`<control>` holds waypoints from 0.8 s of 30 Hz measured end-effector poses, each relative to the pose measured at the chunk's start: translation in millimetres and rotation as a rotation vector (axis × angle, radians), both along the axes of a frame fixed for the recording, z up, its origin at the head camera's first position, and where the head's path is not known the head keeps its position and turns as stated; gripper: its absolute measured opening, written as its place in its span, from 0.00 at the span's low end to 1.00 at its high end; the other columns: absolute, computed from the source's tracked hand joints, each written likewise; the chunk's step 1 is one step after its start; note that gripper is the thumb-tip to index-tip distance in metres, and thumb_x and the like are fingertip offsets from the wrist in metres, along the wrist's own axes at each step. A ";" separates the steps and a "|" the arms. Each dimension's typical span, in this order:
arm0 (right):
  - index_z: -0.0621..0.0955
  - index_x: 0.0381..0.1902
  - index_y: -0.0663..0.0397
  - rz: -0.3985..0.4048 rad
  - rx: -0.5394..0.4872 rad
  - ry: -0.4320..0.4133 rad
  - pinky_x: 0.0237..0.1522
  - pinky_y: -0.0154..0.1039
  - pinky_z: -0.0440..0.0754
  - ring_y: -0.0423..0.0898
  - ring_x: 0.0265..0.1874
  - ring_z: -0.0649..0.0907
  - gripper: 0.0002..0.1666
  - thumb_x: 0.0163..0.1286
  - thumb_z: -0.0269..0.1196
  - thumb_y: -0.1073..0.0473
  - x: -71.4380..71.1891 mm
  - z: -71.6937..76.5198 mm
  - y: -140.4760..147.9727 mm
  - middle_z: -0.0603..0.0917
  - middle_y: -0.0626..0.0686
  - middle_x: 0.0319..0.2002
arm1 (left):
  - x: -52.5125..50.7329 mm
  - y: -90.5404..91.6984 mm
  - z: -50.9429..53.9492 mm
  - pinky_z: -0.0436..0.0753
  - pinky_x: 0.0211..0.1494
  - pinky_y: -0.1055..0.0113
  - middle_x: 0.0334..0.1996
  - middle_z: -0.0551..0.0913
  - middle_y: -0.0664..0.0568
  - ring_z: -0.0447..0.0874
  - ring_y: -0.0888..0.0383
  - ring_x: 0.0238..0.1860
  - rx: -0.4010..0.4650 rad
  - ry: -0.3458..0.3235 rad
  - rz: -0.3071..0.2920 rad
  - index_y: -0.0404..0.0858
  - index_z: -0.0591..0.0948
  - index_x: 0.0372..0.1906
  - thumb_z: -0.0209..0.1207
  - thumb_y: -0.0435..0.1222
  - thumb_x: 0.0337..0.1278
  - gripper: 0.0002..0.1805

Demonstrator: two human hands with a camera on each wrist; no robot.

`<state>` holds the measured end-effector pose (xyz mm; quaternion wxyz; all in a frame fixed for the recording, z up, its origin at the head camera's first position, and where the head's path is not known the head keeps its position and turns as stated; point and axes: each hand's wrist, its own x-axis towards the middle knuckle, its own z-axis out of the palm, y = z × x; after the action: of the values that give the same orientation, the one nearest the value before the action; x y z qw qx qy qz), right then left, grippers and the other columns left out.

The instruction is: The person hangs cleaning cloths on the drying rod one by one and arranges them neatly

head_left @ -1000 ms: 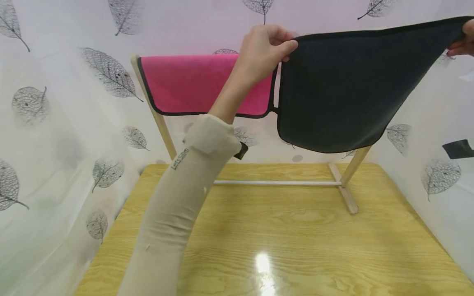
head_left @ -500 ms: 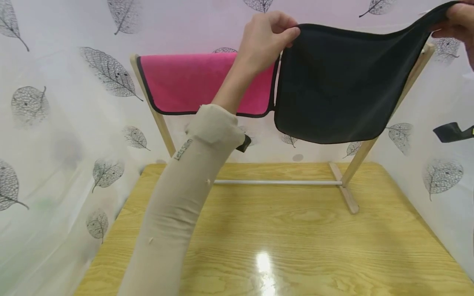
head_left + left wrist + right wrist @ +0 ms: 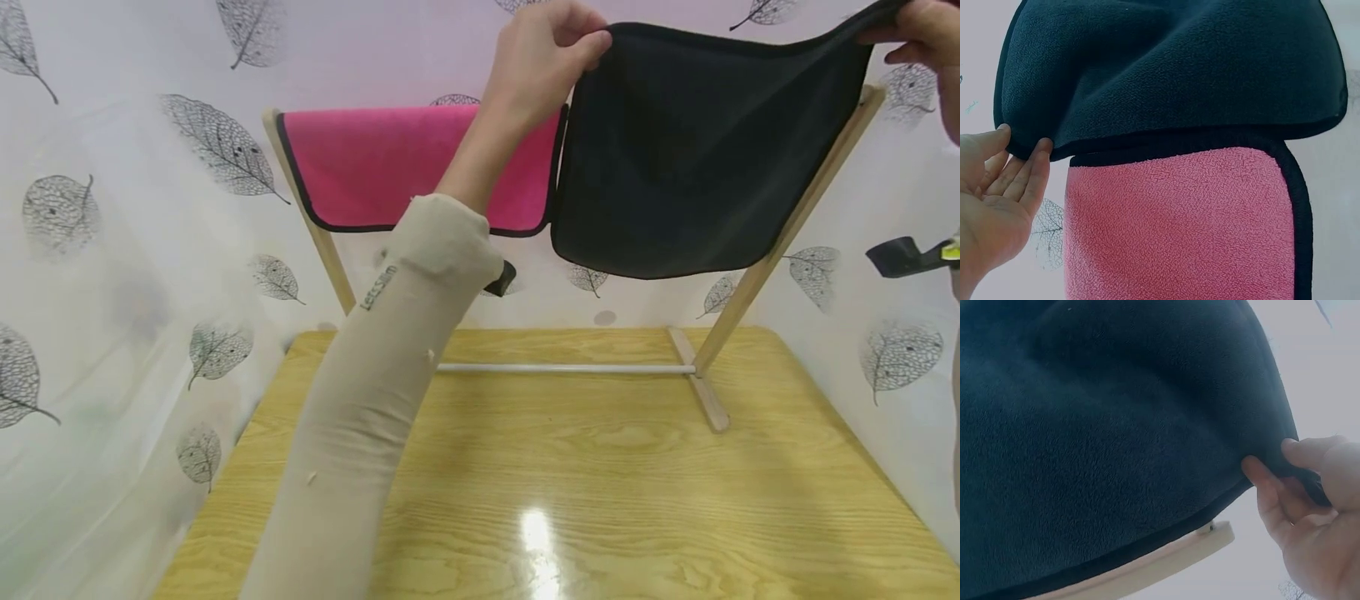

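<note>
A black towel (image 3: 705,150) hangs spread between my two hands at the upper right of the head view. My left hand (image 3: 540,62) pinches its upper left corner, and in the left wrist view the thumb and fingertips meet at that corner. At the other top corner, my right hand (image 3: 926,42) grips the edge, the cloth bunched in its fingers (image 3: 1263,475). Left of it, a pink towel (image 3: 390,171) with black edging is draped over the top of a wooden rack (image 3: 825,179), partly hidden by my left forearm. The rack's top bar on the right lies behind the black towel.
The rack stands on a wood-grain table (image 3: 600,483), with a white lower rod (image 3: 562,367) and a wooden foot (image 3: 701,383) at the right. Behind is a pale wall covering (image 3: 135,250) printed with grey leaves.
Both hands have risen, lifting the black towel higher. My right hand has also come inward to the left, so the top edge sags and the rack's right post now shows.
</note>
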<state>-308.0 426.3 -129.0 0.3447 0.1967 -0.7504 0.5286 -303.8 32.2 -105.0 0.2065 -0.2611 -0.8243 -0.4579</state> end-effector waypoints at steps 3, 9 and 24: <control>0.84 0.56 0.61 0.042 -0.065 0.013 0.45 0.22 0.72 0.38 0.46 0.86 0.13 0.78 0.62 0.63 2.3 -1.2 -3.4 0.88 0.46 0.43 | -1.2 0.9 1.8 0.76 0.57 0.81 0.54 0.86 0.52 0.82 0.61 0.53 -0.019 0.004 0.010 0.40 0.84 0.60 0.62 0.40 0.72 0.17; 0.83 0.56 0.65 0.098 -0.120 -0.011 0.55 0.22 0.71 0.39 0.46 0.87 0.16 0.74 0.64 0.63 4.1 -1.9 -7.1 0.88 0.49 0.44 | -2.2 0.2 5.6 0.76 0.57 0.81 0.56 0.85 0.53 0.82 0.61 0.54 -0.046 -0.010 0.031 0.42 0.83 0.61 0.62 0.41 0.72 0.17; 0.84 0.49 0.75 0.211 -0.332 0.043 0.60 0.30 0.78 0.45 0.42 0.89 0.15 0.67 0.69 0.70 2.6 -8.6 -21.5 0.82 0.58 0.46 | -5.5 0.9 6.2 0.80 0.50 0.77 0.54 0.84 0.52 0.78 0.62 0.41 -0.112 -0.056 0.070 0.43 0.84 0.60 0.61 0.41 0.73 0.16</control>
<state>-305.5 404.7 -137.6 0.3309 0.2258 -0.6206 0.6740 -309.3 33.1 -98.8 0.1842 -0.2305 -0.8627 -0.4107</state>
